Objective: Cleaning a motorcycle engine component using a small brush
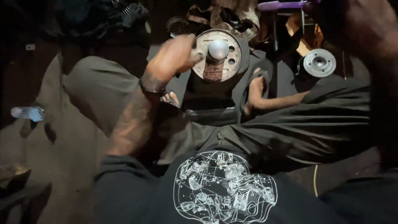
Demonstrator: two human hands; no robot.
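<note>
Two round metal hubs [217, 56] [319, 63] — two bare feet [254, 93] [171, 98] — one purple stool [284, 6].

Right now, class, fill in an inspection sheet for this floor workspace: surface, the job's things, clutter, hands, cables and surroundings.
Surface: dark, dusty floor; the person sits on it, bare feet either side of the work.
Job's things: round rusty metal disc with holes, a shiny metal knob at its centre.
Clutter: second round metal part on the right; small pale object on the left.
Hands: left hand at the disc's left edge, grip unclear; right hand raised near the camera, blurred.
Cables: thin pale cord, lower right.
Surroundings: purple stool, dim heaps behind.
</note>
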